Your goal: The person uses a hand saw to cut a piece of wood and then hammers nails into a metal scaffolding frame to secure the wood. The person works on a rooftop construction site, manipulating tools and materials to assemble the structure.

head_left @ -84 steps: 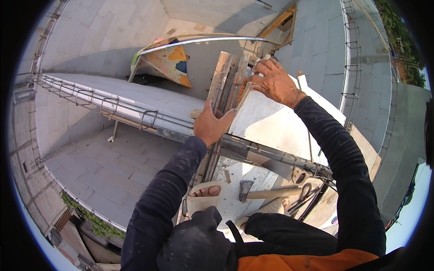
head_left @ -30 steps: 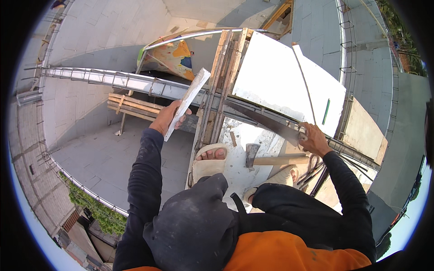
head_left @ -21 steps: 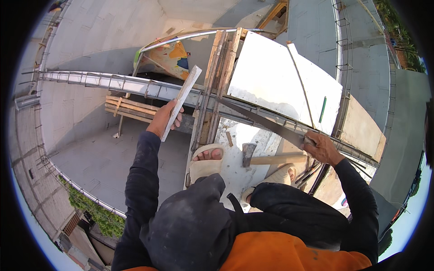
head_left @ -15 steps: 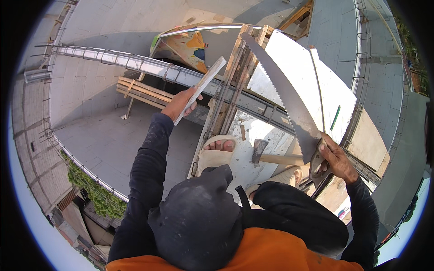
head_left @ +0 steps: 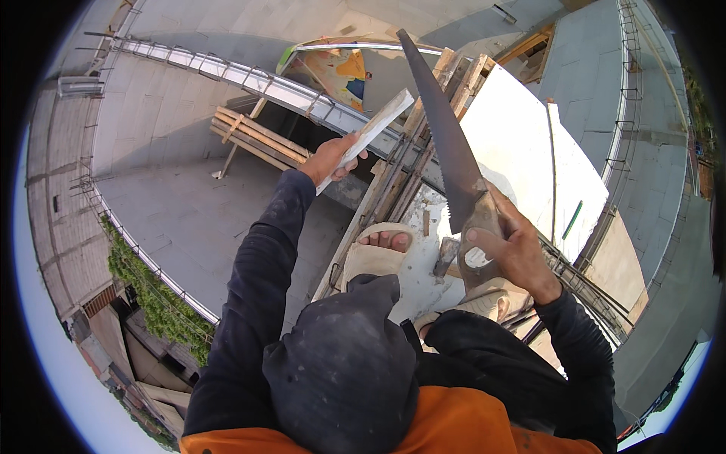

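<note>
At eleven o'clock, left grip (head_left: 336, 159) clasps a pale strip (head_left: 378, 129); at three, right grip (head_left: 518, 246) holds a saw (head_left: 451, 144), not yet cutting.

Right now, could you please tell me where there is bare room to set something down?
The widest bare patch is on the white panel, between the wooden boards and the thin dark line; more lies beyond that line, above the green stick. It is crowded around the hatchet head, between the sandals, with the saw and right hand close.
</note>
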